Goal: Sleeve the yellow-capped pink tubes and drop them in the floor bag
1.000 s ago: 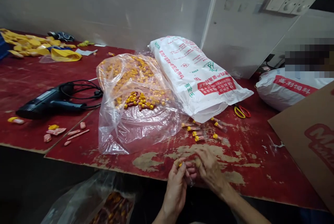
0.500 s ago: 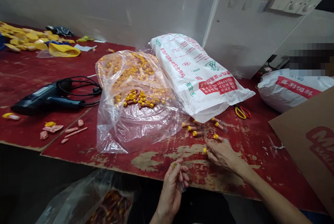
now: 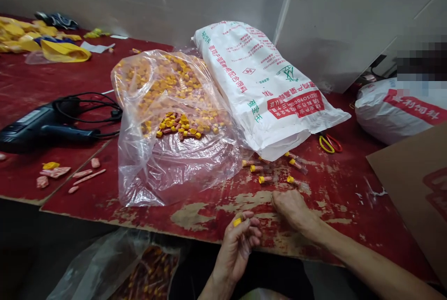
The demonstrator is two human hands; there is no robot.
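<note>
My left hand [image 3: 240, 239] is curled at the table's front edge, palm up. Between its thumb and fingers sits a yellow-capped tube [image 3: 237, 221]; only the cap shows clearly, the rest is hidden by the fingers. To its right, my right hand [image 3: 293, 209] is closed just over the worn red tabletop, knuckles up, and whatever its fingers hold is hidden. Beyond that hand lie several small clear tubes with yellow caps and reddish contents, among them one tube [image 3: 296, 182] closest to the knuckles. A clear plastic bag [image 3: 178, 165] full of similar yellow-capped pieces rests left of them.
Behind the tubes leans a white printed sack [image 3: 258, 85]. Scissors [image 3: 330, 143] with yellow and red handles lie beside it. A cardboard box [image 3: 412, 188] stands at right. At left are a corded heat gun [image 3: 45, 123] and loose pink pieces [image 3: 89, 176]. Another bag [image 3: 150, 272] hangs below.
The view has shifted slightly. A yellow cap at my right fingertips is now out of sight. In my left hand, a yellow cap now stands out above the thumb.
</note>
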